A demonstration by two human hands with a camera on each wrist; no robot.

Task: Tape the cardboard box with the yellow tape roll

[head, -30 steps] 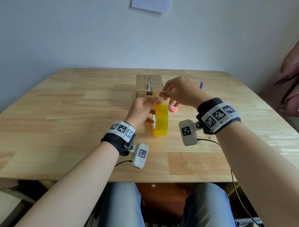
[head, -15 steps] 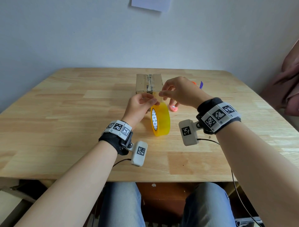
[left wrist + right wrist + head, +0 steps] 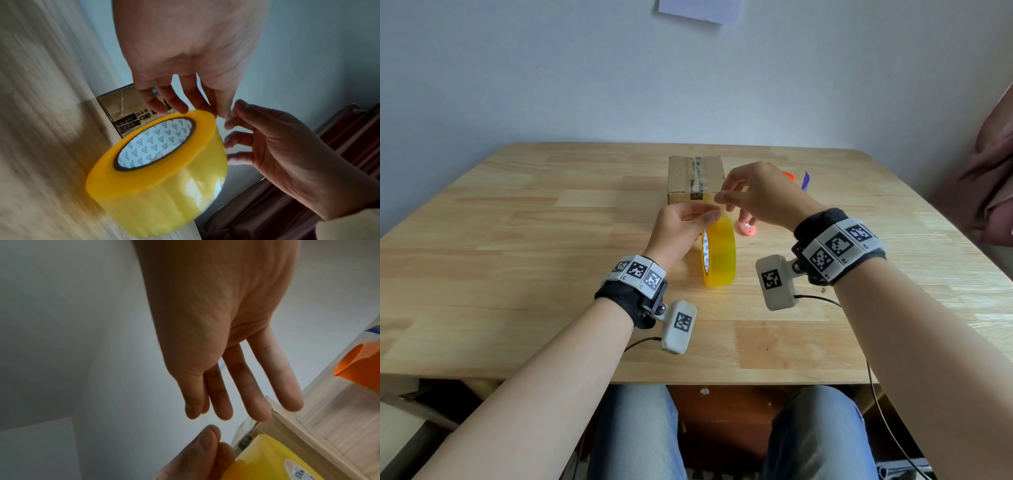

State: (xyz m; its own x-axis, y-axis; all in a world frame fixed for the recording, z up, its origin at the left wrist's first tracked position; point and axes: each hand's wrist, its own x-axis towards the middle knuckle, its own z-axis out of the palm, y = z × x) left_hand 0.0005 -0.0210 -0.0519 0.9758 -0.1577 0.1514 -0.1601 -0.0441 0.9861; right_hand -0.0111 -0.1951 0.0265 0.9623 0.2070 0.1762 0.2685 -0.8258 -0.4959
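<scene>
On the wooden surface [image 3: 524,260], near the middle, stands the yellow tape roll [image 3: 719,255] on its edge, just in front of the cardboard box [image 3: 695,180]. Above the roll meet the left hand [image 3: 681,228] and right hand [image 3: 763,195], fingertips nearly touching at its top. Each grip pinched together, seemingly on the clear tape end, though too faint to tell. Beside the roll, a small pink object [image 3: 747,229].

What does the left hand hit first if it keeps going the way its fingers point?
Probably the right hand: the left hand has its fingertips nearly meeting it above the yellow tape roll. The cardboard box sits behind; depth is uncertain.
</scene>
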